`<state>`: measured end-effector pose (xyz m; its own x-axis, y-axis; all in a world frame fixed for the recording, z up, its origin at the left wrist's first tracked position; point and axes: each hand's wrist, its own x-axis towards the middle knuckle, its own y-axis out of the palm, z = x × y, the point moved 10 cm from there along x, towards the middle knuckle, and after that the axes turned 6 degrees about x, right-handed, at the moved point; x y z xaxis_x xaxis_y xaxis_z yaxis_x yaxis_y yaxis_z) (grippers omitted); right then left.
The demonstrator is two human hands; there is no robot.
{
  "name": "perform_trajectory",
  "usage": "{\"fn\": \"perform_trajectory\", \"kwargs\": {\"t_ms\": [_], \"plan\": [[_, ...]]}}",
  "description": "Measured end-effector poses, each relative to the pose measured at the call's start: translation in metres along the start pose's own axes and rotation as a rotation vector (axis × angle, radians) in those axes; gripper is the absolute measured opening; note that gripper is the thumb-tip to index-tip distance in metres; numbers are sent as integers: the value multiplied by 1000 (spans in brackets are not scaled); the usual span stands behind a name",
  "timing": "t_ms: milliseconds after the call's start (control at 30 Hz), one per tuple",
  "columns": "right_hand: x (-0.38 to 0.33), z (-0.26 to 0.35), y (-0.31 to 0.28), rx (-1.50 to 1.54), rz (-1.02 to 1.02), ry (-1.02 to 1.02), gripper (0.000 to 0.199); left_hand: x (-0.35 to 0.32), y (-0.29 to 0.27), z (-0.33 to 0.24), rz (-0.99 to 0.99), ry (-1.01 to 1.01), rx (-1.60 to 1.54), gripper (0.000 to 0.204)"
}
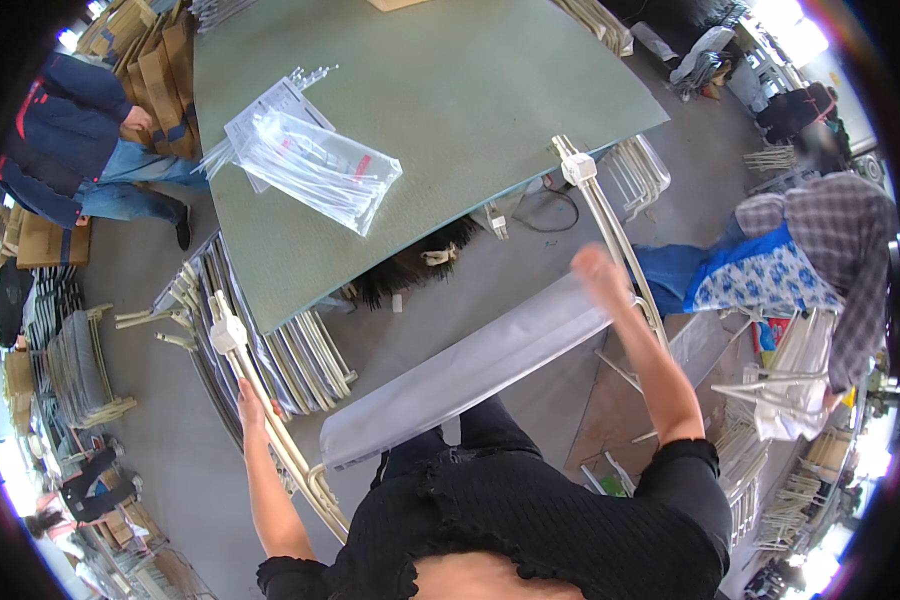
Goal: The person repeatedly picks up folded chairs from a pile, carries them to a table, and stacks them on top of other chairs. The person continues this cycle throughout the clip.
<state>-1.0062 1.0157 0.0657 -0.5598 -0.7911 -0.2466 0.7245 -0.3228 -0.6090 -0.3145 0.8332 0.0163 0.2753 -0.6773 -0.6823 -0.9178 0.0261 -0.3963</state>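
Your left hand (250,400) fingers wrap the cream hanger rod (270,420) at 8 o'clock; right hand (600,270) pinches the thin, floppy, slippery plastic sleeve (470,370) at its upper end.

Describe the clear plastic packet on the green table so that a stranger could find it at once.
Start at the big green table ahead of the person. On its left part lies a clear plastic packet, a flat see-through bag with a small red mark, resting partly on a white sheet. Unlike the long grey sleeve stretched between the person's hands, it lies on the tabletop and no hand touches it.
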Motion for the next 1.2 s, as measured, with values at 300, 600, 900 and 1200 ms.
{"fn": "perform_trajectory", "kwargs": {"t_ms": [300, 600, 900, 1200], "plan": [[103, -108, -45, -581, -144, 356, 61, -46, -3, 6, 68, -25, -126, 55], [68, -179, -86, -432, -247, 124, 55, 3, -18, -58, 101, 67, 134, 72], [54, -191, -104, -529, -205, 242, 38, 52, 14, -54, -72, 265, 119, 29], [17, -214, -47, -517, -174, 356, 38, 89, 9, -70, -6, 285, 115, 34]]}}
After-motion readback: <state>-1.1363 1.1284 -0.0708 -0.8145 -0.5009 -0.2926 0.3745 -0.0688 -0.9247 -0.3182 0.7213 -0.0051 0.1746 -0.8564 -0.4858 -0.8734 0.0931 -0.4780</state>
